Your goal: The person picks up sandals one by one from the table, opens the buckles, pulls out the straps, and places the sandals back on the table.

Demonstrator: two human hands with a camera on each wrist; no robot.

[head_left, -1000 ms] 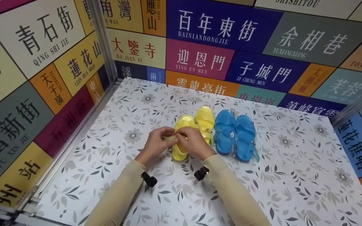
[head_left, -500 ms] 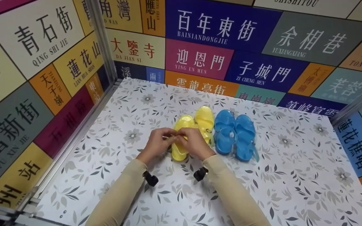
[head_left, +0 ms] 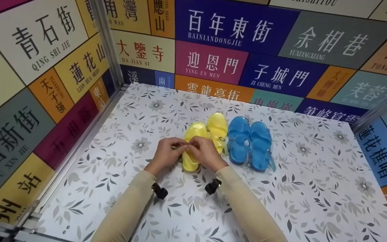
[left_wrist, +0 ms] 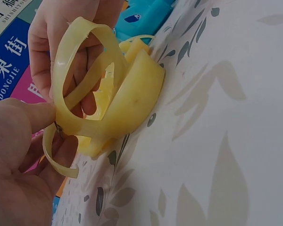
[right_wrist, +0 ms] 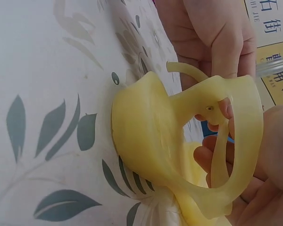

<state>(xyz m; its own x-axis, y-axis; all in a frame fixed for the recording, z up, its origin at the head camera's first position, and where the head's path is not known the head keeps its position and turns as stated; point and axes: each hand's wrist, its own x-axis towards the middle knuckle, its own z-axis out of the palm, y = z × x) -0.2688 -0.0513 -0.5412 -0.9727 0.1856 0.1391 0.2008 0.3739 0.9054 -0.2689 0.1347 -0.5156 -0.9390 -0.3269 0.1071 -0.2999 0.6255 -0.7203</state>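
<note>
A yellow jelly sandal [head_left: 190,163] lies toe away on the table, with both hands over its heel end. Its ankle strap [left_wrist: 66,56] rises in a loop, and the strap's loose tail [left_wrist: 61,167] hangs past a small metal buckle [left_wrist: 59,128]. At that buckle the left hand [head_left: 167,153] pinches the strap between thumb and fingers. Meeting it fingertip to fingertip, the right hand [head_left: 206,151] holds the strap, its fingers curled behind and inside the loop. Part of the sandal's upper is hidden under the hands in the head view.
A second yellow sandal [head_left: 217,121] lies just right of the first. Beside it are two blue sandals [head_left: 239,146], [head_left: 260,146] placed side by side. Printed sign panels [head_left: 210,62] wall the back and sides of the leaf-patterned table [head_left: 314,188].
The hands stay together over the yellow sandal, with only small finger movements at the strap. The strap end seen between the fingers earlier is now hidden in the head view.
</note>
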